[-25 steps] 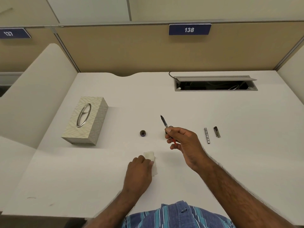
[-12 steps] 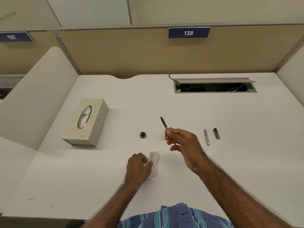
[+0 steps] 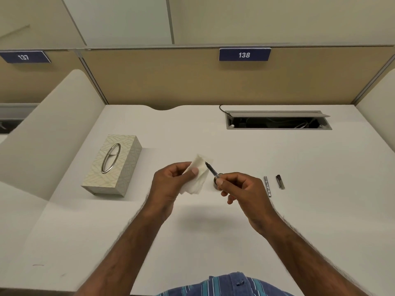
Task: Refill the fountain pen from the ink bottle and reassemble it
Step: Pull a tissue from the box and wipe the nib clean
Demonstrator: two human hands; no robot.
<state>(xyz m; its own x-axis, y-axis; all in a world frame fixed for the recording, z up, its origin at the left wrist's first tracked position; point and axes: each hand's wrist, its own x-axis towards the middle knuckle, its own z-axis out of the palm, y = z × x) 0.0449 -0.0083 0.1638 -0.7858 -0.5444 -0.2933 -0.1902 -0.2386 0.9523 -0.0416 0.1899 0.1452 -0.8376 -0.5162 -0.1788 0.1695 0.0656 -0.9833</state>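
Note:
My right hand (image 3: 239, 189) pinches the pen's nib section (image 3: 212, 170), its dark nib pointing up and left. My left hand (image 3: 171, 182) holds a folded white tissue (image 3: 197, 176) raised off the desk, and the nib tip meets the tissue's upper edge. The small dark ink bottle (image 3: 216, 182) stands on the desk, mostly hidden behind my right thumb. To the right lie the silver pen barrel (image 3: 267, 186) and the dark pen cap (image 3: 280, 181). The bottle's lid is hidden behind my left hand.
A patterned tissue box (image 3: 113, 165) stands at the left on the white desk (image 3: 320, 210). An open cable tray (image 3: 277, 122) is set into the desk at the back right. Partition walls close the back and both sides.
My left hand picked the tissue up off the desk and raised it to the nib. My right hand has stayed about where it was, still holding the nib section.

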